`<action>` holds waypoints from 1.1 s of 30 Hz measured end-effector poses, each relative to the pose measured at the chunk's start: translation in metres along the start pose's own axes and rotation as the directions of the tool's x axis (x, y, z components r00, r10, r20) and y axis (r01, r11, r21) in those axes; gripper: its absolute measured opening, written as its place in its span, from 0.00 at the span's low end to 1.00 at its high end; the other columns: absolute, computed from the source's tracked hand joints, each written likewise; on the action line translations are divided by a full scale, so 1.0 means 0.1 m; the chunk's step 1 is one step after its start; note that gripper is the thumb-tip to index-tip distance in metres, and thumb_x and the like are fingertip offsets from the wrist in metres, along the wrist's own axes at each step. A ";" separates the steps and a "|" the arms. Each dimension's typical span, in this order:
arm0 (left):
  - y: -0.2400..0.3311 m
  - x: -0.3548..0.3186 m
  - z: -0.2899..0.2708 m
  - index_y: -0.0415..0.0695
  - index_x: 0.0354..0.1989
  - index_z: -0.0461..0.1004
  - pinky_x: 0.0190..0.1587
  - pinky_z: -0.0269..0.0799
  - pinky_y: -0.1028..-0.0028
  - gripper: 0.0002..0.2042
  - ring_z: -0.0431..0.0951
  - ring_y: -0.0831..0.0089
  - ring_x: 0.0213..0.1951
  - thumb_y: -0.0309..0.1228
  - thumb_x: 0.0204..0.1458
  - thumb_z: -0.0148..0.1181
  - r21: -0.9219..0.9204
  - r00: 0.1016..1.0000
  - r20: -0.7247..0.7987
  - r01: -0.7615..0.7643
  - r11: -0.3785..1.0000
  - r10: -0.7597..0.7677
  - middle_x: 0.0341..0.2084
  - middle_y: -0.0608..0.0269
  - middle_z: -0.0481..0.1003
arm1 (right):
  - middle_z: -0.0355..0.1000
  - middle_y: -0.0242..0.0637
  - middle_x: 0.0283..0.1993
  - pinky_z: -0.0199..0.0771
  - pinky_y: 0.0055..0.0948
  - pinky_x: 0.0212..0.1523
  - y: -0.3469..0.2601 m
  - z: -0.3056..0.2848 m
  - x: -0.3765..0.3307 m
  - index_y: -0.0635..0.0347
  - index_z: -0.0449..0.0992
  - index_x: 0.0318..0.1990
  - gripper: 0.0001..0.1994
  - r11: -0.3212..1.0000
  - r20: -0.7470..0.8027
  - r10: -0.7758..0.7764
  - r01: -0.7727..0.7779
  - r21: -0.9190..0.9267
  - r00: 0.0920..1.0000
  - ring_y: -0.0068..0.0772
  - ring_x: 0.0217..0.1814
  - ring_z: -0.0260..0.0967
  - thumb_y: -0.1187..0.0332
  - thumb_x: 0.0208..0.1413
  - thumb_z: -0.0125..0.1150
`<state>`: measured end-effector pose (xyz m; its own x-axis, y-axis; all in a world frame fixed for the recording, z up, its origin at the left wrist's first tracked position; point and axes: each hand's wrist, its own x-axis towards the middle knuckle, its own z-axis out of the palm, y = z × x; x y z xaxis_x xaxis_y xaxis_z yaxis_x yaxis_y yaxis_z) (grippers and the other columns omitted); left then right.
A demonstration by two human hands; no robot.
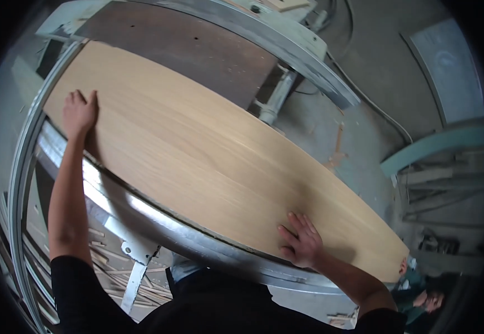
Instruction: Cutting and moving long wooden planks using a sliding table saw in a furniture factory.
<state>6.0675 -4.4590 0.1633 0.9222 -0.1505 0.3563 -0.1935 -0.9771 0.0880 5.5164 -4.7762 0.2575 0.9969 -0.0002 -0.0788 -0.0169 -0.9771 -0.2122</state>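
A long, light wood-grain board (208, 145) lies across a machine table in front of me, running from the far left to the near right. My left hand (80, 113) rests open on the board's left end, fingers pointing away and thumb apart. Toward its right end, close to the near edge, my right hand (301, 240) lies open with the fingers spread over the surface. The board's left end meets a metal fence rail (30, 133). Along its near side runs a shiny metal sliding table (142, 209).
A dark brown machine top (181, 42) borders the board's far side. At the right end, a co-worker (420, 298) has a hand at the board. Wood offcuts (108, 273) litter the floor at lower left. A green curved piece (436, 146) stands at right.
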 end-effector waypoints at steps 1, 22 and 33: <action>-0.03 0.16 -0.09 0.36 0.49 0.66 0.56 0.59 0.60 0.29 0.64 0.53 0.55 0.53 0.54 0.44 0.009 0.997 0.080 0.001 1.000 -0.002 0.51 0.45 0.65 | 0.57 0.57 0.62 0.53 0.49 0.64 -0.02 -0.19 0.12 0.52 0.71 0.53 0.23 1.000 0.011 -0.010 0.010 0.002 1.000 0.56 0.62 0.57 0.54 0.50 0.56; -3.26 1.10 -0.93 0.35 0.62 0.52 0.67 0.39 0.61 0.36 0.46 0.56 0.67 0.54 0.54 0.42 -0.105 0.977 0.097 0.201 0.974 -0.191 0.64 0.45 0.51 | 0.52 0.62 0.64 0.50 0.56 0.63 -3.28 -0.08 1.40 0.61 0.68 0.53 0.25 0.998 -0.012 -0.047 0.046 -0.034 0.999 0.67 0.63 0.52 0.54 0.51 0.53; -4.02 1.40 -0.91 0.35 0.63 0.51 0.67 0.39 0.61 0.36 0.45 0.56 0.67 0.53 0.54 0.44 -0.153 0.978 0.101 0.196 0.969 -0.182 0.65 0.46 0.50 | 0.52 0.58 0.65 0.46 0.53 0.65 -3.98 0.02 1.97 0.59 0.69 0.54 0.26 0.999 0.012 -0.015 0.016 -0.032 1.000 0.63 0.64 0.51 0.53 0.51 0.52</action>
<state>6.2439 -4.0736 0.2620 0.9711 0.0155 0.2381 -0.0577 -0.9530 0.2975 5.7194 -4.3874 0.3243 0.9960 0.0176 -0.0875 0.0014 -0.9833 -0.1818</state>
